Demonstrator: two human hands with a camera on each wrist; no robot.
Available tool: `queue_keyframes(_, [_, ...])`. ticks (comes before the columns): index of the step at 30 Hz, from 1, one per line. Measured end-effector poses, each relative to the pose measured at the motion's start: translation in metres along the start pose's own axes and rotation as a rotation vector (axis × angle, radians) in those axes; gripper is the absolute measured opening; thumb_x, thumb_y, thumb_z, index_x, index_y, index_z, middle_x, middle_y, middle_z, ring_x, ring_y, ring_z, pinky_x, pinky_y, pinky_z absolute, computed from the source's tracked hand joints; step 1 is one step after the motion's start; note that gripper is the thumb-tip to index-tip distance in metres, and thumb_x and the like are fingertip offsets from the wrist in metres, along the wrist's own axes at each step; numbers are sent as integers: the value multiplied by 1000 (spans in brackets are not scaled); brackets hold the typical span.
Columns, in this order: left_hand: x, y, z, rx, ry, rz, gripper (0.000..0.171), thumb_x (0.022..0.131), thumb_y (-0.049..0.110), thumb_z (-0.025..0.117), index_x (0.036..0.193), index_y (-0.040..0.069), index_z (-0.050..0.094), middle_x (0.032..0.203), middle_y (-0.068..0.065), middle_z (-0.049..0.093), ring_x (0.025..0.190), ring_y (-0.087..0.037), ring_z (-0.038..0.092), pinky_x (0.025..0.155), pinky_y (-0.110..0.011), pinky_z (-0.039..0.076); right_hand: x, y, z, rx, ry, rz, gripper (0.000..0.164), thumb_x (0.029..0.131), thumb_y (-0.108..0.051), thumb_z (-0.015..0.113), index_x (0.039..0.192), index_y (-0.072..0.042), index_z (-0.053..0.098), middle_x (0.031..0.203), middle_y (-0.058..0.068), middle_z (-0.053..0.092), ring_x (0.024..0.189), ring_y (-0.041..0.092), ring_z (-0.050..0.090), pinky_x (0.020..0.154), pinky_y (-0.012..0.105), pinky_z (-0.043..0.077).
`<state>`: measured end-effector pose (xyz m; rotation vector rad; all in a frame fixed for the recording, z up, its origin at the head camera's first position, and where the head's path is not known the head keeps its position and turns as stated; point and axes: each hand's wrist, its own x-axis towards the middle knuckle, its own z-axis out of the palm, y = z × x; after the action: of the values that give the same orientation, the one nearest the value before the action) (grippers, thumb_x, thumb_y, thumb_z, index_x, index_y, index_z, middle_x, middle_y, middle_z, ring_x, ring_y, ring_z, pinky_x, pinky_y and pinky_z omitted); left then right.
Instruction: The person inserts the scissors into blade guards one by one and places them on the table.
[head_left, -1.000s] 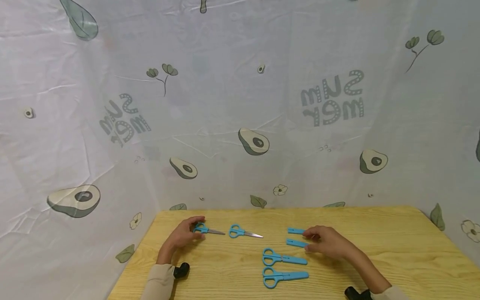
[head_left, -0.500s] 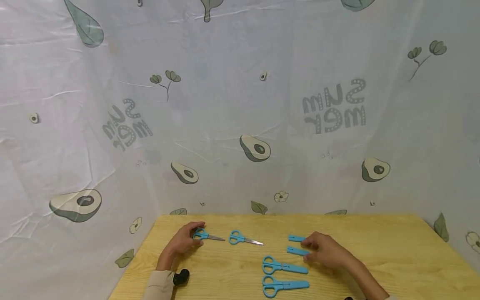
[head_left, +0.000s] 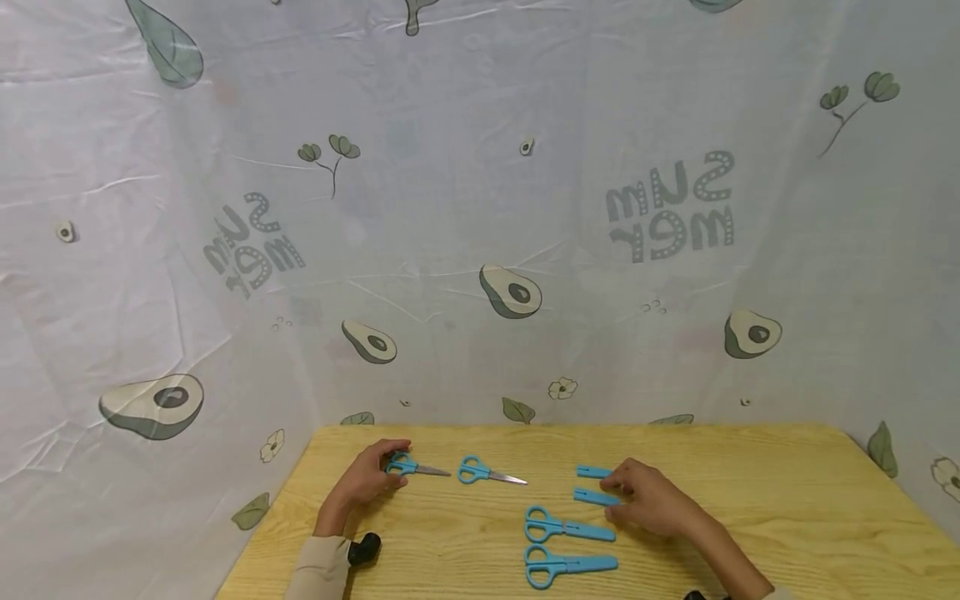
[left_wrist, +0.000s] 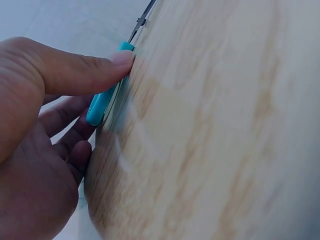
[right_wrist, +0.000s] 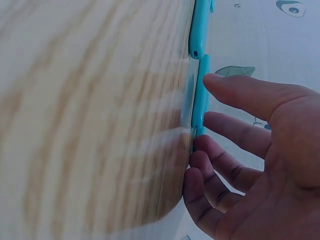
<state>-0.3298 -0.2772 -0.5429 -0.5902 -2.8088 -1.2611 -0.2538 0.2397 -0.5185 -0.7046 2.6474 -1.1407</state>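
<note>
In the head view, my left hand (head_left: 365,475) grips the light-blue handles of small scissors (head_left: 432,471) at the table's left; their bare blades point right. The left wrist view has the thumb pressed on the blue scissors handle (left_wrist: 100,102), with fingers behind it. Second bare scissors (head_left: 476,472) lie just to the right. My right hand (head_left: 651,500) rests its fingertips on the right ends of two blue blade covers, an upper cover (head_left: 592,472) and a lower cover (head_left: 595,497). Seen from the right wrist, its thumb tip touches a blade cover (right_wrist: 201,95), the other fingers loosely bent.
Two sheathed blue scissors, an upper pair (head_left: 573,528) and a lower pair (head_left: 573,565), lie nearer the front of the wooden table (head_left: 450,533). A patterned white sheet (head_left: 420,233) hangs behind and on the left. Black camera mounts sit at both wrists.
The head view tilted up, then slightly back down, shifting everything in the picture. Both hands stay at the scissors and the covers, with little movement of their own.
</note>
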Motion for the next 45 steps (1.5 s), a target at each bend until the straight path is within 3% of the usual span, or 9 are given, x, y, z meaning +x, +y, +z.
queue_keyframes(3, [1, 0, -1, 17, 8, 7, 57, 91, 0, 82, 144, -5, 62, 141, -25, 65, 129, -45, 62, 107, -45, 56, -1, 0, 0, -2, 1, -26, 44, 99, -21, 79, 132, 6, 69, 123, 15, 61, 97, 12, 52, 75, 25, 49])
queue_keyframes(10, [5, 0, -3, 4, -2, -14, 53, 91, 1, 82, 142, -2, 66, 143, -23, 64, 131, -44, 62, 110, -52, 54, -1, -1, 0, -15, 9, -42, 41, 99, -20, 79, 129, 6, 72, 120, 11, 60, 92, 6, 48, 74, 26, 46])
queue_keyframes(16, [5, 1, -2, 4, 15, -9, 51, 90, 0, 83, 139, -2, 68, 140, -23, 67, 126, -43, 64, 106, -44, 56, -1, 0, 2, -23, 16, -51, 35, 98, -18, 79, 126, 2, 74, 117, 9, 59, 89, 5, 46, 72, 26, 43])
queue_keyframes(22, [2, -1, 0, -15, 16, -33, 51, 89, -1, 83, 138, -2, 69, 140, -22, 69, 128, -43, 64, 104, -39, 57, -1, 0, 4, -35, 21, -38, 30, 99, -19, 79, 123, -2, 76, 117, 8, 59, 95, 11, 55, 74, 25, 47])
queue_keyframes(28, [0, -3, 2, -29, -8, 2, 51, 90, -4, 81, 139, -5, 67, 138, -25, 70, 122, -43, 66, 95, -29, 58, -1, 0, 6, -48, 21, -23, 27, 97, -18, 80, 120, -4, 78, 116, 8, 60, 95, 13, 56, 73, 24, 49])
queue_keyframes(45, [4, -4, 3, -10, 26, 12, 52, 83, -3, 87, 133, -2, 72, 129, -20, 75, 109, -29, 68, 89, -28, 58, 1, -3, 6, -55, 36, -15, 18, 95, -14, 82, 111, -7, 80, 114, 6, 64, 98, 21, 63, 79, 26, 55])
